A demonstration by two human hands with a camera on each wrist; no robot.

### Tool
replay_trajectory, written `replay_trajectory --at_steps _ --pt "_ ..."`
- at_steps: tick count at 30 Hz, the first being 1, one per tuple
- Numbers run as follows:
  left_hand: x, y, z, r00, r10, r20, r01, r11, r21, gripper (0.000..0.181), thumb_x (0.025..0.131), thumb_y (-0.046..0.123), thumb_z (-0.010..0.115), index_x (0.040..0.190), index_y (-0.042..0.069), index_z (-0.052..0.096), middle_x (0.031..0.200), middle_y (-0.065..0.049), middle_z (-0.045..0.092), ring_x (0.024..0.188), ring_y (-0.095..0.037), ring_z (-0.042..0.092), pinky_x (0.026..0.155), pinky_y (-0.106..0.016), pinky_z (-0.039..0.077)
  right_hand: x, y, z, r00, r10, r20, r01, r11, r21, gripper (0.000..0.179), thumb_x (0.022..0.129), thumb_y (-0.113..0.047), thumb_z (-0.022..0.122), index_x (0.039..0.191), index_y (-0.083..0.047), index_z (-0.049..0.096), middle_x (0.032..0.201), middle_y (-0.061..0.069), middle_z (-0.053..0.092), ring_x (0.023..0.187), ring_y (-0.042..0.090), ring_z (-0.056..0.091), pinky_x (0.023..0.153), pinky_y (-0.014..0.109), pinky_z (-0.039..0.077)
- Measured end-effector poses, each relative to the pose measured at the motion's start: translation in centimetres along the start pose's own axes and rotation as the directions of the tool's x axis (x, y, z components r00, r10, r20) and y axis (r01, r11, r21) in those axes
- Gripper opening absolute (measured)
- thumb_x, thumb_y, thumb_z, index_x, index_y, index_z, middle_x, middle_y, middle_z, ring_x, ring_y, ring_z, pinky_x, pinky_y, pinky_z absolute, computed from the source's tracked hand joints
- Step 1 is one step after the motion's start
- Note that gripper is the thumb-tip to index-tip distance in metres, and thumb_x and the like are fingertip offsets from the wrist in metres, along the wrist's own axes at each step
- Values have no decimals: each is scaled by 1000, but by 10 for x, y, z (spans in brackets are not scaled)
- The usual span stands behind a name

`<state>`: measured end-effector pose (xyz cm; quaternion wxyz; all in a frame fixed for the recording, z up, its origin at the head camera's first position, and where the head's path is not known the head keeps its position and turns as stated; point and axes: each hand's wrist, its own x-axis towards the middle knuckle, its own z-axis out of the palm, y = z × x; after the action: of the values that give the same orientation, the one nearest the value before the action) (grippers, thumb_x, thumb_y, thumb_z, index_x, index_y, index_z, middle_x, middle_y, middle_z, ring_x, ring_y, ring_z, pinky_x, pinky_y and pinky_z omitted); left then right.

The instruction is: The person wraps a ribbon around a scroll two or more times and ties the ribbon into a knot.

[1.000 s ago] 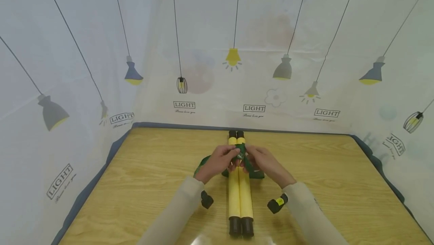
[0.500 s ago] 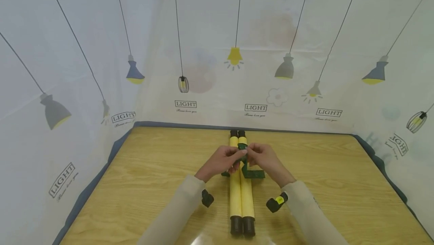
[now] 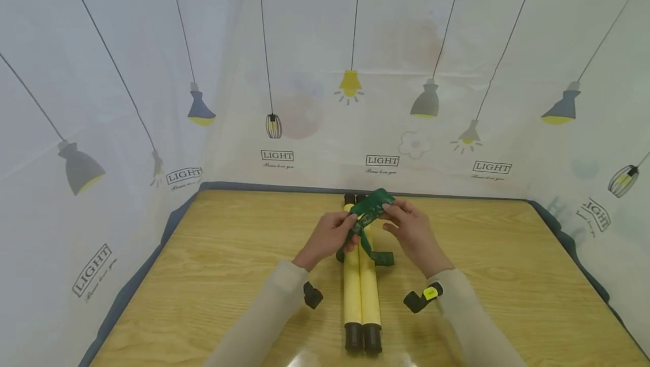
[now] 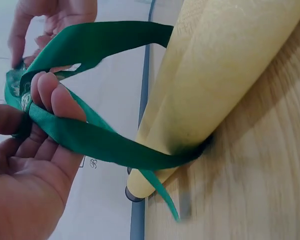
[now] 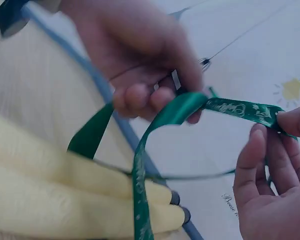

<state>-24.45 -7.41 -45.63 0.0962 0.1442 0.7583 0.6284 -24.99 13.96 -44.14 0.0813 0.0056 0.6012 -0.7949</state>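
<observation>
Left hand is curling its fingers snugly round a green ribbon, while the right hand is pinching it farther right, thumb against bent fingers. The ribbon's looping around two yellow rolls toward their far end, with a strip trailing off right, and the dark-capped rolls are lying side by side on the wood-grain table.

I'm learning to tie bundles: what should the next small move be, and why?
Probably, the right hand should gently pull the ribbon snug while the left hand pinches it: both hands hold the ribbon, and the left wrist view shows much of it standing away from the yellow rolls.
</observation>
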Motion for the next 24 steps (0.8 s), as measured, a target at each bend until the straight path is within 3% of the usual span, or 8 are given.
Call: replay_trajectory --at_steps 5,13,15,16,20,21,22,24 --pt "0 0 4 999 -16 -51 16 1000 2 39 111 27 46 89 0 64 69 -6 65 53 -13 61 52 -27 55 -11 -27 -7 993 -86 77 70 979 192 14 106 -11 55 96 -21 56 102 -9 73 86 6 62 73 21 49" --pt "0 -1 1 988 -95 -119 88 994 -58 39 111 29 46 96 1 69 67 -5 68 53 -14 64 54 -31 58 -42 -73 -3 926 -356 121 339 930 144 16 102 -2 61 104 -18 65 109 -5 74 93 7 67 72 21 50" --pt "0 -1 1 987 -107 -119 100 993 -59 39 111 30 46 96 2 69 69 -6 69 54 -14 65 56 -32 59 -56 -78 2 864 -461 204 459 887 61 22 99 5 61 107 -14 70 110 -3 76 99 9 69 76 19 54" --pt "1 -1 0 987 -104 -120 98 994 -54 39 111 30 46 96 2 69 71 -8 70 55 -15 65 56 -33 60 -63 -80 5 808 -517 284 534 845 18 26 96 10 62 108 -11 72 111 1 77 104 12 70 85 22 55" --pt "2 1 -1 987 -75 -145 75 997 -6 42 111 30 46 100 -2 71 77 -13 72 56 -14 64 60 -34 60 -81 -80 15 489 -581 651 812 575 -96 41 87 22 61 110 -8 77 112 6 78 108 18 69 98 27 54" --pt "2 2 -1 986 -70 -154 72 997 7 42 111 30 46 102 -4 71 77 -13 71 56 -14 63 60 -34 60 -83 -78 16 435 -552 711 842 529 -104 41 86 22 61 110 -7 77 111 7 78 105 19 69 97 29 54" --pt "3 2 -2 984 -68 -166 72 997 18 43 111 29 46 104 -5 71 76 -12 70 55 -13 62 59 -33 60 -82 -75 16 425 -511 747 858 489 -153 40 87 20 63 109 -10 77 110 5 78 101 17 69 92 28 55" --pt "4 2 -2 981 -77 -179 83 996 26 44 111 29 46 107 -7 70 73 -8 68 55 -11 61 58 -30 58 -78 -66 13 517 -419 747 828 465 -312 36 92 12 64 108 -17 78 106 -1 77 94 13 68 80 27 55"
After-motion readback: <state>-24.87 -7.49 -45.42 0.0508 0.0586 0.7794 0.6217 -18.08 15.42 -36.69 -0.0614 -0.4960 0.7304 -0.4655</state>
